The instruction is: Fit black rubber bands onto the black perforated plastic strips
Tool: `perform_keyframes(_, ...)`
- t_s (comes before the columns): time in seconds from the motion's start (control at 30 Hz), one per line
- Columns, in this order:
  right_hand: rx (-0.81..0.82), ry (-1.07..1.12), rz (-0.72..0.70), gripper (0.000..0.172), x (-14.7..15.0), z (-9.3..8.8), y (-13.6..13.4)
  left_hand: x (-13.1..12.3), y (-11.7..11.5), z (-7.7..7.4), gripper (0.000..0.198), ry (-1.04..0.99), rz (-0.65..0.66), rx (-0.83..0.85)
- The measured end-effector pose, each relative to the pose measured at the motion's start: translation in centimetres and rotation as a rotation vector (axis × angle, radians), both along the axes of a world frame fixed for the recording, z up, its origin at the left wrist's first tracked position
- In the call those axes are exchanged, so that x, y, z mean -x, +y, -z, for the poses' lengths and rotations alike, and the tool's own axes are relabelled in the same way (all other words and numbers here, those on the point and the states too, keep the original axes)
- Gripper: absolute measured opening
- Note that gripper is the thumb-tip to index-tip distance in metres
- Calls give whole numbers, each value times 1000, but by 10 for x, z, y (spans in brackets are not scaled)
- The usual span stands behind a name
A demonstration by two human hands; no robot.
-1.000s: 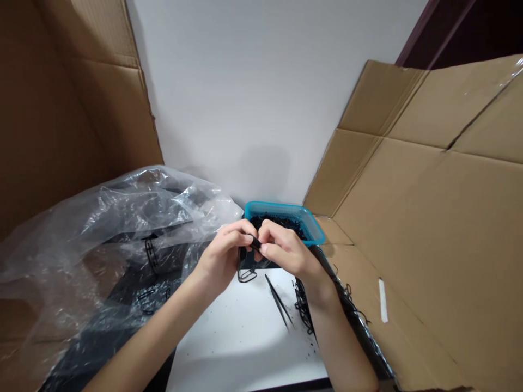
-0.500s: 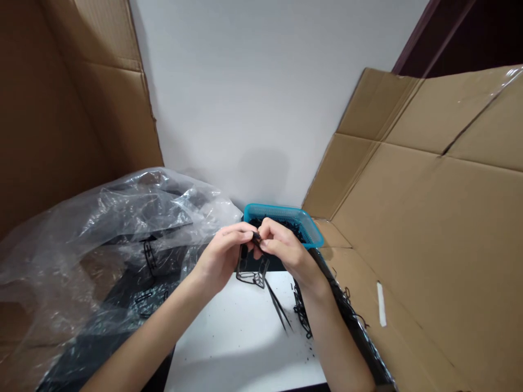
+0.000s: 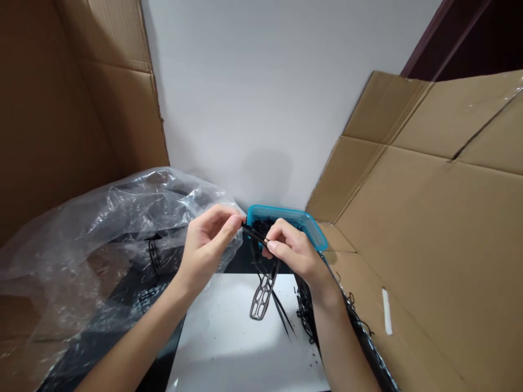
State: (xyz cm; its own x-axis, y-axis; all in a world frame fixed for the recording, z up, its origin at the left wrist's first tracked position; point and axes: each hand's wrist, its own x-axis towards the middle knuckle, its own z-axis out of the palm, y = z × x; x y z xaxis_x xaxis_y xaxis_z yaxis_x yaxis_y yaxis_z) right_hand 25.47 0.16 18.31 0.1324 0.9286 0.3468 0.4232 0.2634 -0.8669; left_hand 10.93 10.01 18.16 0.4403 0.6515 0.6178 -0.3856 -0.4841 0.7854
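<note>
My left hand (image 3: 210, 237) pinches the upper left end of a black plastic part (image 3: 254, 234) between thumb and fingers. Farther along the same strip, my right hand (image 3: 296, 253) grips it with thumb and forefinger. Below the right hand hangs a slotted, ladder-like section (image 3: 261, 299), which seems to belong to this part; the fingers hide the joint. Black tweezers (image 3: 283, 316) lie on the white board (image 3: 229, 337) beneath, partly covered by the slotted section.
Behind the hands stands a blue basket (image 3: 318, 237) with black pieces in it. Black scraps (image 3: 304, 313) lie along the board's right edge. Clear plastic sheeting (image 3: 134, 201) spreads on the left, and cardboard walls (image 3: 441, 228) rise at both sides.
My hands have moved apart, the left one outward, stretching the black strip between them. The slotted section has swung lower and turned. The view has shifted slightly.
</note>
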Motion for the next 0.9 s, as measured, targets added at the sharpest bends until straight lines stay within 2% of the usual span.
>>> perform_keyframes(0.07,9,-24,7,11,-1,0,-1,4,4,-2,10,-18,29,38)
perform_keyframes(0.2,-41,-74,5,12,-2,0,-2,14,6,-7,10,-61,-68,49)
perform_keyframes(0.33,-67,-438,13,17,-2,0,0,20,-5,-15,5,-10,-27,-90)
perform_keyframes(0.4,-72,-466,57,20,-1,-1,-1,20,-13,-18,8,-5,0,-170)
perform_keyframes(0.47,-86,-306,32,22,1,-3,-3,19,-19,-19,11,-8,18,-210)
perform_keyframes(0.57,-98,-33,-133,25,4,-6,-10,18,-24,-17,11,22,54,-211)
perform_keyframes(0.7,-95,172,-225,19,11,-6,-15,16,-25,-12,5,43,142,-181)
perform_keyframes(0.77,-127,341,-281,18,13,-3,-13,13,-26,-10,4,26,236,-125)
perform_keyframes(0.9,-147,620,-453,18,17,5,-4,6,-28,-6,7,-36,543,67)
